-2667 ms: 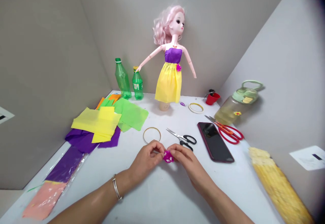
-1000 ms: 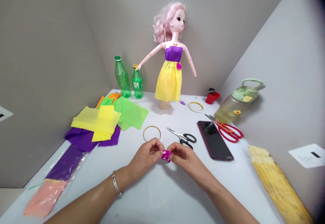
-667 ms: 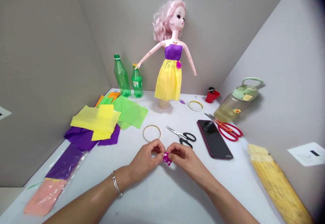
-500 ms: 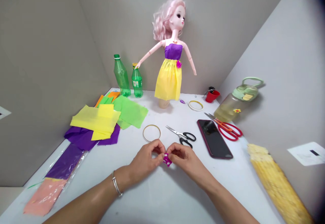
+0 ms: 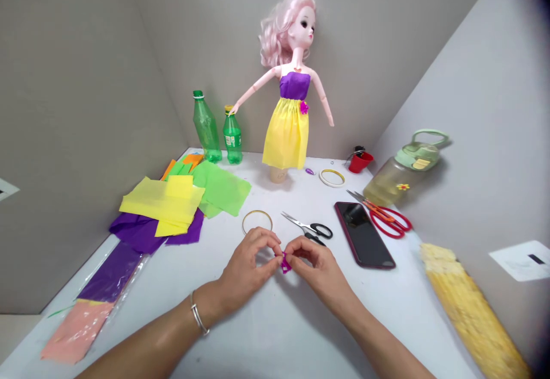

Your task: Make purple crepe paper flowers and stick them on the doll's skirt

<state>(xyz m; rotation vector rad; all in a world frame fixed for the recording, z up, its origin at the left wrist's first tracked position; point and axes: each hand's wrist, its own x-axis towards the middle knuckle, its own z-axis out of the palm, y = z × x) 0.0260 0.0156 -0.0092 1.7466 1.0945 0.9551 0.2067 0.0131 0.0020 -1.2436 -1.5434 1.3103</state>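
Fingers (image 5: 267,245) of L hand (image 5: 244,268) & R hand (image 5: 313,267) pinching magenta paper bit (image 5: 285,265), knuckles up, wrists angled in.

Thin, matt crepe paper (image 5: 161,198) all over, and the magenta scrap (image 5: 285,264) looks like the same stuff. The bottles (image 5: 207,130) are glossy green plastic. The phone (image 5: 358,231) has a shiny glass face. The scissors (image 5: 303,226) are bright steel with smooth plastic handles. The doll (image 5: 287,133) is smooth plastic, the table (image 5: 266,339) matt white.
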